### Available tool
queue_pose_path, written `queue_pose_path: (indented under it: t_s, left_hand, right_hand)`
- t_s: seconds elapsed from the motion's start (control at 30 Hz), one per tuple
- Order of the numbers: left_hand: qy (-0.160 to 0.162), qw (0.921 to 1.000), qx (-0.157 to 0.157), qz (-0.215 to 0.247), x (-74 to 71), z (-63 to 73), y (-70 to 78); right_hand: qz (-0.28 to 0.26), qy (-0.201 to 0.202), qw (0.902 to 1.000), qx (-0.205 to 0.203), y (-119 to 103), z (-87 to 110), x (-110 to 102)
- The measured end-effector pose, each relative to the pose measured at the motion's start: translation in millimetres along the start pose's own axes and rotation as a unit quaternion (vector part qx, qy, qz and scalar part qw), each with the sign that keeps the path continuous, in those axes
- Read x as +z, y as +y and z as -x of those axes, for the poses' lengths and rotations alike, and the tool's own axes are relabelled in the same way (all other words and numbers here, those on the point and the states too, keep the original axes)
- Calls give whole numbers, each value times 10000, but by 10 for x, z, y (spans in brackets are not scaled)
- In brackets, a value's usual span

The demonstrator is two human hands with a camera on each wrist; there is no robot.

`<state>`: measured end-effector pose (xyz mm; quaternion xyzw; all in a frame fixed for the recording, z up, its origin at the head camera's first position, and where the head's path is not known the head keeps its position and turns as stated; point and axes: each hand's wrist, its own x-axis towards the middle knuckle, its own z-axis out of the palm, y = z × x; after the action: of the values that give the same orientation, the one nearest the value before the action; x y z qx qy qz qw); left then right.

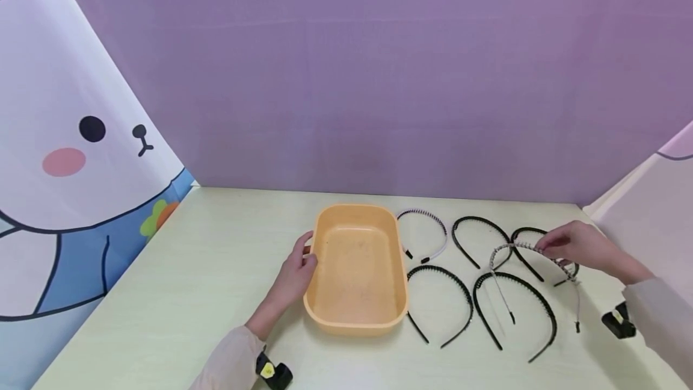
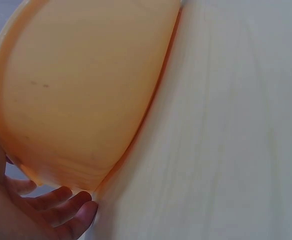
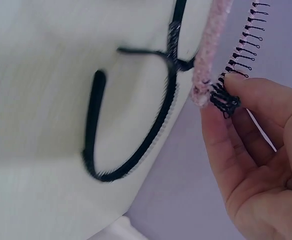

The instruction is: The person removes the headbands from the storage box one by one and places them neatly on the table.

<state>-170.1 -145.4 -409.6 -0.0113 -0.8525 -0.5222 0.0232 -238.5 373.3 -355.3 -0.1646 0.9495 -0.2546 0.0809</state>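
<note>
A light orange plastic basin (image 1: 357,281) stands on the table. My left hand (image 1: 294,275) grips its left side, thumb at the rim and fingers on the outer wall; in the left wrist view those fingers (image 2: 68,212) lie along the basin's lower edge. My right hand (image 1: 582,248) pinches a pale pink hairband (image 3: 212,50) with black wire coils at the top of its arch and holds it up, ends hanging down. Under it on the table lie black hairbands, one at the front (image 1: 517,277) and one behind (image 1: 533,275).
Between basin and right hand lie more hairbands: a white-and-black one (image 1: 445,230) at the back, a black one (image 1: 470,219) beside it, and another black one (image 1: 465,290) in front. A purple cloth wall (image 1: 352,107) rises behind the table (image 1: 233,269).
</note>
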Motion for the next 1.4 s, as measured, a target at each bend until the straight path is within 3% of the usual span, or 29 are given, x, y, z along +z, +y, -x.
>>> queue_pose_path:
  t_s: [0.33,0.53,0.83,1.4]
  left_hand:
    - [-33,10000,-69,38,-8,7,6]
    - [-60,9999,-107,42,7,-6,-5]
    - [-77,9998,-134,87,7,-3,-16]
    - [-74,9998,-170,87,6,-10,-16]
  right_hand:
    - [-103,83,9996,-234,300,141,-15]
    - [-28,71,10000,-63,461,234,-59]
    - [393,75,9976,569,587,328,-53]
    - [300,114,9984,470,857,470,40]
